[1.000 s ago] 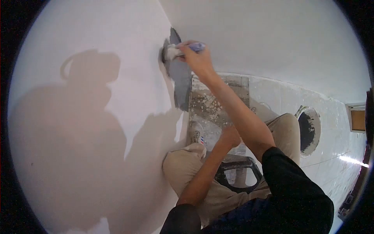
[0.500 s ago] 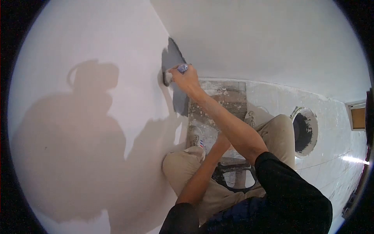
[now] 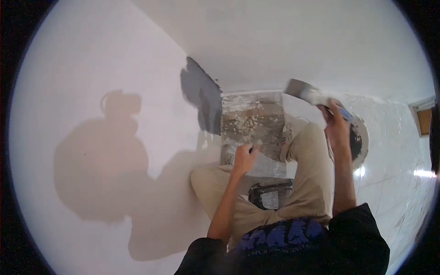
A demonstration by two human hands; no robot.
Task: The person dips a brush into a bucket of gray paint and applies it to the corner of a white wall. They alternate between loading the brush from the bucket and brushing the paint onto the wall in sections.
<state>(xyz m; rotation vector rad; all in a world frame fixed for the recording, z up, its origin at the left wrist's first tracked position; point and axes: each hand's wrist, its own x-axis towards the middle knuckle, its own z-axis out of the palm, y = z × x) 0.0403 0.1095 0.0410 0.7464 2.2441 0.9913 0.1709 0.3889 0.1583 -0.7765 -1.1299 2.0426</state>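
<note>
While the white wall (image 3: 91,59) occupies the 9 o'clock side, w/ the person's shadow (image 3: 101,169) on it, a 2nd pale wall (image 3: 275,41) fills approx. 12 to 2 o'clock. Near the centre, toward 2 o'clock, lies a dirty board (image 3: 271,111) w/ pale lumps (image 3: 246,124). At 11 o'clock, a grey patch (image 3: 195,85) covers part of the white wall. The bucket (image 3: 365,145) w/ dark material is at 3 o'clock; a black stool (image 3: 280,186), approx. 5 o'clock. The putty knife (image 3: 314,96) is at 2 o'clock, well apart from the grey patch, blade (image 3: 298,88) pointing to 10 o'clock; the right hand (image 3: 338,123) is closed around its handle (image 3: 345,113). The left hand (image 3: 245,160), just off centre toward 5 o'clock, is half curled; I cannot tell if it holds the small blurred thing (image 3: 257,145) at its fingers.
</note>
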